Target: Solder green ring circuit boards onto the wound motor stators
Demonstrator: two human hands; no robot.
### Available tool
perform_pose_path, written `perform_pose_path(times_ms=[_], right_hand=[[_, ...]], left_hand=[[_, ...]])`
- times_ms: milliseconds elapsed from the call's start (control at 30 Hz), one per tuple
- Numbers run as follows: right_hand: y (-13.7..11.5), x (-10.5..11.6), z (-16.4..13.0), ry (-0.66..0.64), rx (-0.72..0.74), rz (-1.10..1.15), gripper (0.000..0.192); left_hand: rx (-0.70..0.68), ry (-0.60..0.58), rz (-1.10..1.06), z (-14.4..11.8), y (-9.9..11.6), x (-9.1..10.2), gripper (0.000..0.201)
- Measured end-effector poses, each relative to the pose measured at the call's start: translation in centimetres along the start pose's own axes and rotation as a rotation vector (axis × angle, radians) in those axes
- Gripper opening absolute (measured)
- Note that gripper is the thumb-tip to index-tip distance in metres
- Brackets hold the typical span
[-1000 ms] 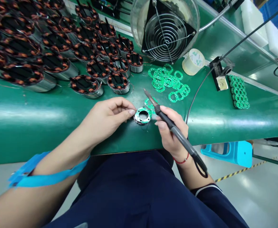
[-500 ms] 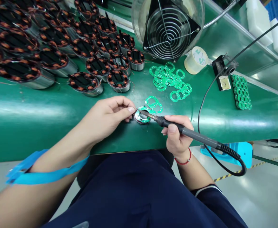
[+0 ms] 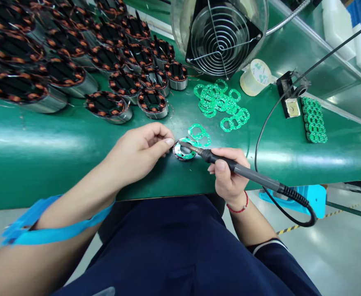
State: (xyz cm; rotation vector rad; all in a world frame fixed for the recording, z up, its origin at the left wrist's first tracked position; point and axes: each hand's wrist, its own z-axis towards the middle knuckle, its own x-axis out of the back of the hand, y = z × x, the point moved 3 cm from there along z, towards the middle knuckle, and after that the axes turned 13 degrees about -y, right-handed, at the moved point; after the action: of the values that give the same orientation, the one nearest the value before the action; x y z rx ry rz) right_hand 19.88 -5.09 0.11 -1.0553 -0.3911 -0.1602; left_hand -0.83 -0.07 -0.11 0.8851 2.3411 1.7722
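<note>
In my right hand [image 3: 228, 172] is a soldering iron [image 3: 251, 173], gripped like a pen, its tip slanting left onto a ring-shaped green circuit board [image 3: 192, 153]. The board lies on top of a small round motor part near the table's front edge; the part's lower body is mostly hidden. My left hand [image 3: 147, 150] is pinched at the left rim of that board, thumb against forefinger; whatever is between them is too small to make out. Two loose green ring boards [image 3: 196, 131] lie just behind.
Many wire-wound stators [image 3: 152, 102] crowd the left and back left. A fan with a wire guard [image 3: 220, 47] stands at the back. A pile of green ring boards [image 3: 219, 98], a tape roll [image 3: 256, 78], an iron stand [image 3: 288, 94] and a stacked board block [image 3: 313, 119] sit rightward. The iron's cable [image 3: 257, 144] loops there.
Hardly anything differs. Both hands and the iron have shifted very slightly left in view, with the iron's tip still on the ring board.
</note>
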Motion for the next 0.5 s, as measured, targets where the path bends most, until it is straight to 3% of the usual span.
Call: perform_pose_path(times_ms=[133, 367, 433, 500], right_hand=[[-0.1, -0.4, 0.9, -0.026, -0.024, -0.028, 0.033], [-0.2, -1.5, 3.3, -0.553, 0.029, -0.280, 0.048], [0.1, -1.6, 3.3, -0.613, 0.026, -0.287, 0.053], [0.5, -1.5, 3.2, -0.587, -0.005, -0.300, 0.053]], left_hand=[[0.009, -0.010, 0.025, 0.0, 0.0, 0.0, 0.018], [-0.027, -0.005, 0.072, 0.4, -0.5, 0.2, 0.027], [-0.021, -0.006, 0.074, 0.3, -0.5, 0.1, 0.029], [-0.003, 0.041, 0.078, 0.0, -0.7, 0.1, 0.034]])
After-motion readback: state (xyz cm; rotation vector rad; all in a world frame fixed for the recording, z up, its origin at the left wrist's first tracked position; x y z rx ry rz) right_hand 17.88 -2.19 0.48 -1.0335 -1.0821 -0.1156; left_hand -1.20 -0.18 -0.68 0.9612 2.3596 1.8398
